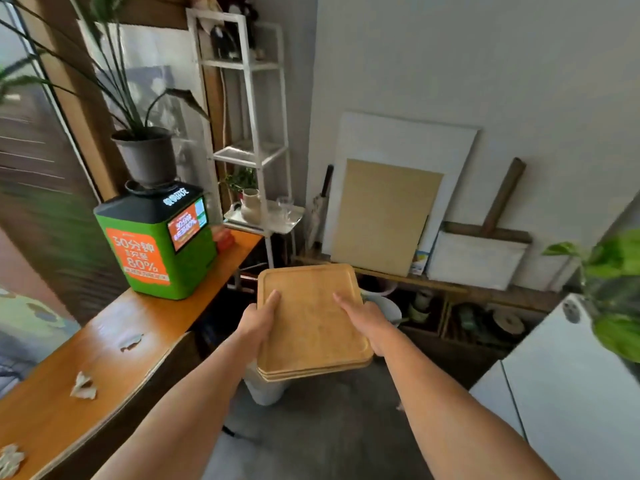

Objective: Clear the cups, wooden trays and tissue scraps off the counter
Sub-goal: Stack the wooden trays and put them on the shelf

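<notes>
The long orange counter [138,317] runs down your left side. At its far end stands a green machine [156,244] with a potted plant [145,157] on top of it.

You carry the stack of wooden trays [311,317] in the air to the right of the counter, clear of its edge and over the grey floor. A white bin [265,389] shows partly beneath the stack. The stack is held nearly level, and layered edges show at its near corner.

Your left hand [258,318] grips the stack's left edge. The thumb lies flat on the top tray and the fingers go underneath, out of sight. Your right hand [367,317] grips the right edge the same way, thumb stretched along the top surface and fingers hidden below. Both hands are closed around the stack, one on each side.

Three tissue scraps [131,342] lie on the counter, well apart from each other. One is mid-counter, one nearer you, and one at the bottom left corner of the view.
</notes>
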`<action>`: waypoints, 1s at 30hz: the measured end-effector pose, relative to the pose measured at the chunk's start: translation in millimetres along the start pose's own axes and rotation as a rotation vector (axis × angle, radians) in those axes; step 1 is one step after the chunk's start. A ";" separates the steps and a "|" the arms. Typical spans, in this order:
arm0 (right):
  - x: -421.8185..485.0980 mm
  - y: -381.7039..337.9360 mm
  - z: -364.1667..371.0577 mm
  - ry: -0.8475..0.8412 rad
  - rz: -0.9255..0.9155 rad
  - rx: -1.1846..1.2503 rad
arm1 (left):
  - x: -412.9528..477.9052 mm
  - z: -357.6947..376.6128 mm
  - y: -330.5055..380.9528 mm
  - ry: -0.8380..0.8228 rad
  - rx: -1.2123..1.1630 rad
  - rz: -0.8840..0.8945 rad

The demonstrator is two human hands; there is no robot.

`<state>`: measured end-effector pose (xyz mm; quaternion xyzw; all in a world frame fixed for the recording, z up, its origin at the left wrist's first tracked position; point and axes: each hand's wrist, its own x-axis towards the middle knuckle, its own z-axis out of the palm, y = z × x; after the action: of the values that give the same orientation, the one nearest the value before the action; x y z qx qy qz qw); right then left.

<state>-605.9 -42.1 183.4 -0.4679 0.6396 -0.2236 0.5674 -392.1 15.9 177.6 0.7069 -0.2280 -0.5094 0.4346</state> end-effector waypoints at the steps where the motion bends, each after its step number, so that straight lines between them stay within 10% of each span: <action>1: 4.4 0.9 -9.7 0.004 0.008 0.007 | 2.7 10.8 2.0 -0.012 -0.002 -0.004; 30: 297.1 -169.0 -108.8 0.185 0.020 0.148 | 305.6 169.9 217.9 -0.171 0.143 0.079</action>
<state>-625.1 -400.1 195.9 -0.3957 0.6757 -0.3068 0.5411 -406.7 -395.7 185.0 0.6803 -0.3277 -0.5328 0.3819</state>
